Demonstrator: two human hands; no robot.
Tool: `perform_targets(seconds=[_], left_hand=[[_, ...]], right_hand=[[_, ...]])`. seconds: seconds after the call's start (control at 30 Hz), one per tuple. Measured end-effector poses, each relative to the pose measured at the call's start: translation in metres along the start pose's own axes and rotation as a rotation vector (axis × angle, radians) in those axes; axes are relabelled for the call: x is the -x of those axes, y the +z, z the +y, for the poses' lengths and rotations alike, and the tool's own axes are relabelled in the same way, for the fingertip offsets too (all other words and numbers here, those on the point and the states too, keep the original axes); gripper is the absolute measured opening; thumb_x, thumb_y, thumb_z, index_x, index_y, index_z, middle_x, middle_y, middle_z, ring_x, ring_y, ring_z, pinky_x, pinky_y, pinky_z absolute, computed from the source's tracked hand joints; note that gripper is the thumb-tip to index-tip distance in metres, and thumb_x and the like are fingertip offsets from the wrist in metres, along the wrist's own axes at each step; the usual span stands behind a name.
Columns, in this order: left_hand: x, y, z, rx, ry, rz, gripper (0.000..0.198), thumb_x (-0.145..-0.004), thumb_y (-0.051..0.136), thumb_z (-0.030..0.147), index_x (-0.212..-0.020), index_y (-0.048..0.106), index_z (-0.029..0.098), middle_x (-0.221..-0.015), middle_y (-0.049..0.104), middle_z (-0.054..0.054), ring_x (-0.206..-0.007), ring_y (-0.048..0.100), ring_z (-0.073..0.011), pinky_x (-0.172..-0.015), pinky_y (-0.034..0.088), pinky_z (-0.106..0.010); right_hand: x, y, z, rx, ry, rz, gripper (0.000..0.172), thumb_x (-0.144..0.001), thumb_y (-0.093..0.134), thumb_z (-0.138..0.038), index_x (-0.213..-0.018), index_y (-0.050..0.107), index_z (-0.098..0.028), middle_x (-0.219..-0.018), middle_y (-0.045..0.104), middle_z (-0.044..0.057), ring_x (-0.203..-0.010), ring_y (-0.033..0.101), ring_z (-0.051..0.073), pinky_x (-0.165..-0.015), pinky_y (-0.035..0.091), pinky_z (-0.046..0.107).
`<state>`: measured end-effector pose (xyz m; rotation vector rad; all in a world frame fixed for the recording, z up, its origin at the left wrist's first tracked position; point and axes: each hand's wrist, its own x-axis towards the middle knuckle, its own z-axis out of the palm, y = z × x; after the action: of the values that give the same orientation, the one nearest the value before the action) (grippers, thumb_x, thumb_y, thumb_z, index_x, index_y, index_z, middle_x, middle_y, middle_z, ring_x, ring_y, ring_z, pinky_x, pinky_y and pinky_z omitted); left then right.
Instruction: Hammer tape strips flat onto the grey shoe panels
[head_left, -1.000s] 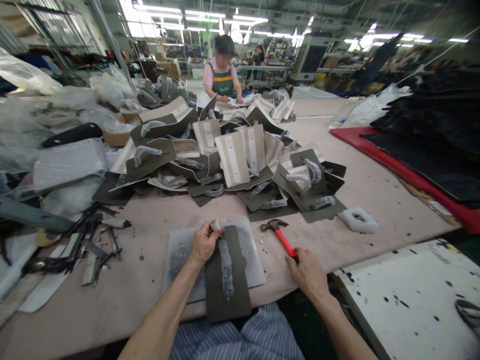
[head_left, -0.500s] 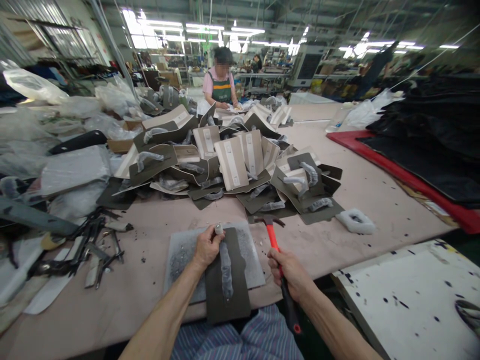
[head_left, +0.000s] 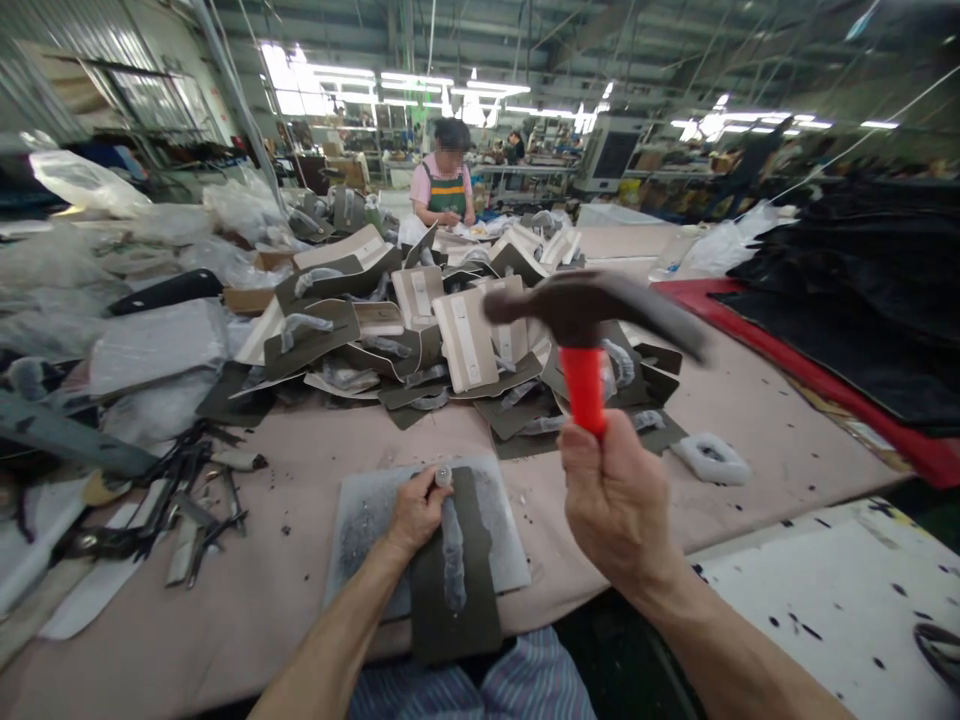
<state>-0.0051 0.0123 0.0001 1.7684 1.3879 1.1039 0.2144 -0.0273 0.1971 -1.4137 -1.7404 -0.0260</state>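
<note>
My right hand is wrapped round the red grip of a claw hammer, raised high with its head blurred. My left hand pinches a short metal punch, whose round top faces up. The punch stands over the upper end of a dark olive panel. Along the panel runs a plastic-wrapped handle. Beneath the panel lies a worn grey slab, at the table's near edge. The lower tip of the punch is hidden by my fingers.
A heap of similar panels with wrapped handles covers the middle of the table. Loose tools lie at left. A white foam piece and a stack of black sheets are at right. A co-worker sits across the table.
My right hand has lifted the hammer up from beside the slab and nearer the camera. My left hand, the punch and the panel have stayed in place.
</note>
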Motion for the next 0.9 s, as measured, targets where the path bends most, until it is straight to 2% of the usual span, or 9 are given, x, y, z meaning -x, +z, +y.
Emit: perform_targets(seconds=[0.07, 0.2, 0.27, 0.47, 0.57, 0.63, 0.73, 0.83, 0.9], left_hand=[[0.000, 0.000, 0.001, -0.003, -0.007, 0.005, 0.023, -0.084, 0.058, 0.024, -0.104, 0.067, 0.019, -0.091, 0.075, -0.005, -0.083, 0.069, -0.0207, -0.079, 0.052, -0.032], [0.000, -0.001, 0.004, -0.023, -0.014, -0.002, 0.021, -0.083, 0.058, 0.024, -0.101, 0.068, 0.020, -0.087, 0.074, -0.003, -0.081, 0.069, -0.0201, -0.076, 0.052, -0.030], [0.001, -0.001, 0.004, -0.021, -0.010, -0.009, 0.020, -0.084, 0.057, 0.025, -0.099, 0.069, 0.020, -0.088, 0.074, -0.003, -0.082, 0.069, -0.0199, -0.076, 0.052, -0.030], [0.000, -0.002, 0.002, 0.052, -0.051, 0.000, 0.024, -0.083, 0.059, 0.031, -0.103, 0.069, 0.021, -0.092, 0.076, -0.004, -0.085, 0.071, -0.0221, -0.082, 0.055, -0.033], [-0.002, -0.001, 0.000, 0.094, -0.097, 0.009, 0.025, -0.080, 0.062, 0.035, -0.100, 0.071, 0.022, -0.091, 0.077, -0.004, -0.084, 0.072, -0.0236, -0.081, 0.057, -0.034], [-0.003, 0.000, -0.001, 0.110, -0.119, 0.025, 0.026, -0.077, 0.065, 0.038, -0.097, 0.072, 0.022, -0.091, 0.078, -0.005, -0.085, 0.073, -0.0246, -0.082, 0.058, -0.034], [-0.003, 0.001, -0.003, 0.114, -0.138, 0.054, 0.030, -0.074, 0.068, 0.042, -0.096, 0.073, 0.023, -0.093, 0.078, -0.005, -0.088, 0.073, -0.0256, -0.086, 0.057, -0.035], [-0.003, -0.002, -0.004, 0.094, -0.167, 0.061, 0.034, -0.071, 0.069, 0.048, -0.094, 0.072, 0.023, -0.092, 0.078, -0.004, -0.087, 0.072, -0.0257, -0.083, 0.057, -0.034], [-0.004, -0.007, -0.003, 0.040, -0.240, 0.143, 0.038, -0.070, 0.069, 0.053, -0.092, 0.071, 0.023, -0.087, 0.077, -0.004, -0.082, 0.071, -0.0258, -0.075, 0.056, -0.033]], right_hand=[[0.013, 0.009, 0.002, -0.039, 0.011, 0.001, 0.025, -0.102, 0.034, -0.035, -0.086, 0.047, -0.021, -0.061, 0.052, -0.002, -0.050, 0.047, 0.012, -0.052, 0.029, 0.025], [0.054, 0.036, 0.030, 0.132, 0.062, -0.609, 0.023, -0.099, 0.039, -0.031, -0.082, 0.050, -0.021, -0.059, 0.057, 0.000, -0.046, 0.046, 0.013, -0.050, 0.018, 0.029], [0.069, 0.040, 0.048, 0.205, 0.173, -0.752, 0.022, -0.100, 0.040, -0.033, -0.087, 0.053, -0.021, -0.063, 0.060, 0.002, -0.050, 0.049, 0.014, -0.051, 0.018, 0.030], [0.113, 0.038, 0.116, 0.191, 0.429, -0.760, 0.026, -0.101, 0.039, -0.034, -0.085, 0.055, -0.022, -0.067, 0.062, 0.003, -0.063, 0.058, 0.019, -0.059, 0.031, 0.028], [0.121, 0.043, 0.137, 0.337, 0.508, -0.707, 0.019, -0.098, 0.042, -0.027, -0.093, 0.059, -0.019, -0.086, 0.067, 0.010, -0.081, 0.064, 0.023, -0.071, 0.041, 0.030], [0.114, 0.049, 0.127, 0.412, 0.489, -0.591, 0.021, -0.094, 0.049, -0.024, -0.109, 0.060, -0.015, -0.112, 0.064, 0.018, -0.102, 0.062, 0.029, -0.085, 0.044, 0.037], [0.103, 0.071, 0.071, 0.185, 0.411, -0.450, 0.041, -0.093, 0.051, -0.031, -0.131, 0.051, -0.016, -0.130, 0.058, 0.019, -0.119, 0.056, 0.032, -0.098, 0.043, 0.043], [0.112, 0.113, -0.001, -0.147, 0.282, -0.608, 0.060, -0.085, 0.062, -0.040, -0.139, 0.045, -0.022, -0.122, 0.064, 0.013, -0.105, 0.065, 0.030, -0.088, 0.052, 0.041], [0.125, 0.141, -0.030, -0.015, 0.274, -0.769, 0.074, -0.074, 0.070, -0.032, -0.140, 0.045, -0.009, -0.113, 0.066, 0.024, -0.090, 0.069, 0.037, -0.074, 0.055, 0.049]])
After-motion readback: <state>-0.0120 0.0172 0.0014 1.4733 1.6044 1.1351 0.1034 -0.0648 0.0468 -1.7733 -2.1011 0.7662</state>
